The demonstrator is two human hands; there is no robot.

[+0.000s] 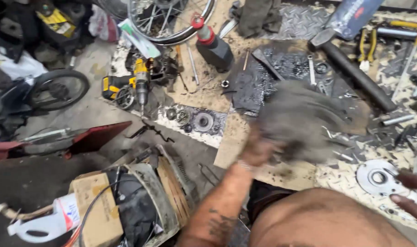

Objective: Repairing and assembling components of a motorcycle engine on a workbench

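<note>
My left hand (256,150) grips a dirty grey rag (300,120), which is blurred with motion above a greasy work surface. My right hand (412,194), at the right edge, has its fingers on a round metal disc (378,177) with a centre hole; only the fingertips show. My bare knee fills the bottom middle of the view.
A yellow cordless drill (136,82) lies at upper left beside a spoked wheel (172,20). Gears and a sprocket (202,121) sit on a white board. A hammer (350,68), wrenches and sockets lie at upper right. A cardboard box (98,208) and a white jug (43,224) stand at lower left.
</note>
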